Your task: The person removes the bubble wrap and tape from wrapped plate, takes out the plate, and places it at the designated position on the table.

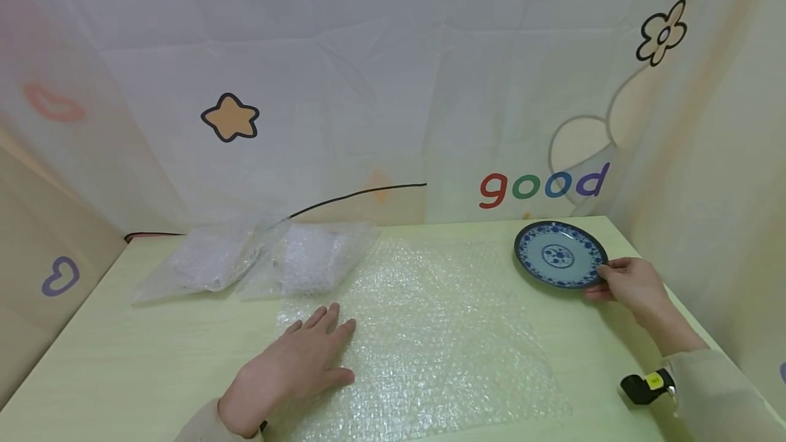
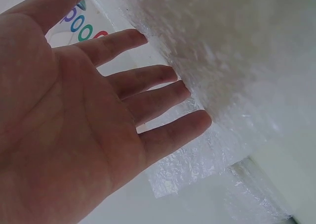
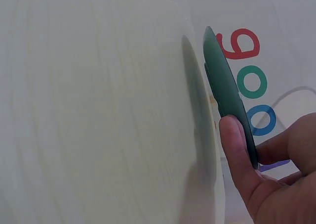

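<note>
A pale printed cloth backdrop (image 1: 393, 114) hangs behind everything I see; low on its right, the word "good" (image 1: 544, 186) reads in red, green, blue and purple letters, with an orange outlined star (image 1: 230, 118) further left. Before it stands a pale yellow-green surface (image 1: 166, 360), and across its middle lies a clear, square-cornered sheet of bubble wrap (image 1: 442, 340). Two clear plastic-wrapped packets (image 1: 310, 258) sit side by side at the back left, the nearer one by the sheet's far left corner. The left hand (image 1: 301, 357) is spread wide, palm down, over the sheet's left part; whether it presses, I cannot tell. At the back right, beyond the sheet, the right hand (image 1: 629, 285) pinches the rim of a round blue-and-white patterned plate (image 1: 559, 256), patterned face upward, lifted just off the surface; being round, it has no long axis. A small black device (image 1: 638, 389) at the right wrist bears a yellow label (image 1: 654, 380), too small to read.
</note>
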Motion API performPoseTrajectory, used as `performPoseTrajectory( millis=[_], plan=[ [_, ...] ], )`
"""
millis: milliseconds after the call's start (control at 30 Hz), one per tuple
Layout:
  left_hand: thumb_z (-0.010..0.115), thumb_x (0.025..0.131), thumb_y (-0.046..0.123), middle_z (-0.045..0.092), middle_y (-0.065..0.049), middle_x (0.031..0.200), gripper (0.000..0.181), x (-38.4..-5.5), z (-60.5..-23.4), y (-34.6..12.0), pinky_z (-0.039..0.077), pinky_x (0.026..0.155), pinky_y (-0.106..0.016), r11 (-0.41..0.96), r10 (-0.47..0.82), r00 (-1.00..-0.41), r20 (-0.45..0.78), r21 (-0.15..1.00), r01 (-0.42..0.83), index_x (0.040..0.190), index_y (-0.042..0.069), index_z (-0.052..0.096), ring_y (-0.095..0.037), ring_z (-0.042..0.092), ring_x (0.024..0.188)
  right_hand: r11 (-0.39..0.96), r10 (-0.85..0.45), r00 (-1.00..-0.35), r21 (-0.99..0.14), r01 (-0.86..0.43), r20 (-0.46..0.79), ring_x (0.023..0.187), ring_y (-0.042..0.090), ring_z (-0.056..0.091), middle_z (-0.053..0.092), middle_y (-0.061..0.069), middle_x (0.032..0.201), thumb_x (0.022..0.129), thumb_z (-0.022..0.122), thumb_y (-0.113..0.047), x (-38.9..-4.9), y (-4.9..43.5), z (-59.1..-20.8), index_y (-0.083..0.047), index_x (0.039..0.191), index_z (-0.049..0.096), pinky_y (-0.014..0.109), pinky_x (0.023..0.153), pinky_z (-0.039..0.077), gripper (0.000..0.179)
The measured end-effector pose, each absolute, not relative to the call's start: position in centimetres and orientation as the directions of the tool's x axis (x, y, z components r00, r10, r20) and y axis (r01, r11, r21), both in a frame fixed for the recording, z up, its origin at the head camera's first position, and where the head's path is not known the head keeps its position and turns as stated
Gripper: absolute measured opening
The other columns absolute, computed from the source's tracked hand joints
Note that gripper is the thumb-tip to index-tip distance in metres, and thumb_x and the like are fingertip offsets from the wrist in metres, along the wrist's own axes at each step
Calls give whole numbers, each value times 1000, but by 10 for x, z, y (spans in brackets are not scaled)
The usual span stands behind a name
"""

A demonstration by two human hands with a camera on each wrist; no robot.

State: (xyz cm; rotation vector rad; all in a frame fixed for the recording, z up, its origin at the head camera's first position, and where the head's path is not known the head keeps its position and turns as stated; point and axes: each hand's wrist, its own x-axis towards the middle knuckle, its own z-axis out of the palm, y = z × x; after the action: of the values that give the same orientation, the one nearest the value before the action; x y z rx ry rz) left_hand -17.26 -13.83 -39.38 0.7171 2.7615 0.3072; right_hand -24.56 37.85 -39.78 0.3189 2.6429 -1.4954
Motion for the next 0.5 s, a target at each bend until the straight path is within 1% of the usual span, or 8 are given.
performPoseTrajectory(
  millis=[133, 367, 500],
  plan=[
    [74, 94, 43, 28, -28, 162, 76, -173, -394, -139, 31, 112, -67, 853, 502, -841, -202, 275, 443, 153, 5, 46, -44, 27, 149, 491, 140, -973, -841, 228, -182, 70, 16, 74, 67, 24, 98, 110, 35, -9, -246, 383, -400, 33, 141, 15, 27, 71, 60, 56],
    [74, 94, 44, 27, -27, 163, 76, -173, -394, -138, 30, 113, -66, 857, 497, -840, -216, 277, 435, 154, 5, 46, -43, 26, 150, 478, 155, -969, -844, 243, -191, 70, 16, 74, 67, 20, 93, 110, 35, -10, -248, 387, -403, 32, 140, 16, 26, 70, 60, 55],
    [73, 95, 44, 27, -27, 163, 76, -173, -394, -139, 30, 113, -66, 857, 496, -841, -218, 276, 434, 154, 6, 45, -43, 25, 150, 477, 162, -966, -841, 256, -202, 69, 16, 74, 66, 20, 93, 111, 34, -10, -248, 387, -403, 33, 141, 15, 26, 70, 60, 56]
  ],
)
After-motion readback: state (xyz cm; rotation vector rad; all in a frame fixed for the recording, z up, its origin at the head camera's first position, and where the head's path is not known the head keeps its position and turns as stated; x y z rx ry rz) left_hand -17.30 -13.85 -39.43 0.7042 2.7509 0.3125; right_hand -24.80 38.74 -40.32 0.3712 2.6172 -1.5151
